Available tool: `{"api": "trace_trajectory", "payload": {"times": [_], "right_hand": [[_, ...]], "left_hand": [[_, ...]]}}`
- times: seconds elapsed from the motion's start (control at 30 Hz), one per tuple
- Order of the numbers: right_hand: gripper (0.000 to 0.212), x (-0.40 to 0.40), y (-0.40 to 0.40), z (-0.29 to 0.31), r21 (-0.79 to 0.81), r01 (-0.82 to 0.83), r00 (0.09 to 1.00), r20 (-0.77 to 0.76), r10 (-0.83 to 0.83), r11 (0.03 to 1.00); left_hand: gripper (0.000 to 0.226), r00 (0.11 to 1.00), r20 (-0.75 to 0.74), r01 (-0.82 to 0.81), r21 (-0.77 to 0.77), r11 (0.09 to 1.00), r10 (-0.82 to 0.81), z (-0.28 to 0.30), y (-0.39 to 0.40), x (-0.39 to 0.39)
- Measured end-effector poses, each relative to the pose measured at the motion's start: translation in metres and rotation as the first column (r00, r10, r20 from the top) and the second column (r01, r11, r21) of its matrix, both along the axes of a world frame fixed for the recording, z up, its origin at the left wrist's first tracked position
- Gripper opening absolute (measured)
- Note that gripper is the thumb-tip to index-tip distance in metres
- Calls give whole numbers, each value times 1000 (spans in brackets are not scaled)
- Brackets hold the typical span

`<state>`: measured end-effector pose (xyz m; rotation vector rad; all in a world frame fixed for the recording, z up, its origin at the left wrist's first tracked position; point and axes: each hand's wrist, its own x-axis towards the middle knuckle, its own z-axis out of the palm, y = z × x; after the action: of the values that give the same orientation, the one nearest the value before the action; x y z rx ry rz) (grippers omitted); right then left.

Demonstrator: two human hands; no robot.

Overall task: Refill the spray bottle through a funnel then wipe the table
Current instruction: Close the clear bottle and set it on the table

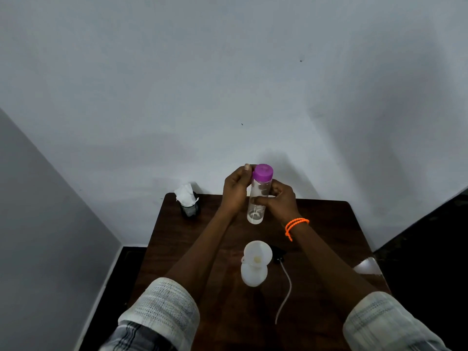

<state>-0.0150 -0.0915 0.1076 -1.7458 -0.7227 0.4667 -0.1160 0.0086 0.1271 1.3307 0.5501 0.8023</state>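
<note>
Both arms reach forward, with the hands close together at 12 o'clock.

The left hand (236, 190) is raised, its fingers curled toward the right, and the thumb tip points up at 12 o'clock. The right hand (279, 200) is just beside it at 3 o'clock, a little lower, with fingers curled in a grip toward the left. The right wrist wears an orange band (295, 225). Both forearms are bare, with pale sleeves rolled near the elbows.

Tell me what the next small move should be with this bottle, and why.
Probably twist the purple cap off: the left hand is at it, the right hand grips the clear bottle, and the funnel already sits in the white spray bottle.
</note>
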Motion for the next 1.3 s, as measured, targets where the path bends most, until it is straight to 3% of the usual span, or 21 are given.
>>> {"api": "trace_trajectory", "payload": {"times": [0.17,0.37,0.5,0.63,0.87,1.3], "right_hand": [[40,-5,4,-1,3,-16,1000,-20,16,1000],[49,1,5,-5,-10,-9,1000,-25,8,1000],[44,-4,9,-4,14,-30,999,-34,31,999],[41,-9,15,-3,23,-73,997,11,73,997],[38,-5,22,-16,-40,-159,987,11,160,986],[37,4,51,-33,-133,-245,966,55,254,960]], "left_hand": [[46,999,-46,8,64,998,-5,0,-1,2],[11,992,-47,-109,90,990,114,-8,14,-2],[35,997,-55,-54,112,992,60,-6,6,-4],[45,988,-120,-61,251,966,94,-4,3,-3],[40,992,-108,-41,257,966,71,-8,24,-12],[23,968,-221,181,301,936,-116,-19,63,-25]]}}
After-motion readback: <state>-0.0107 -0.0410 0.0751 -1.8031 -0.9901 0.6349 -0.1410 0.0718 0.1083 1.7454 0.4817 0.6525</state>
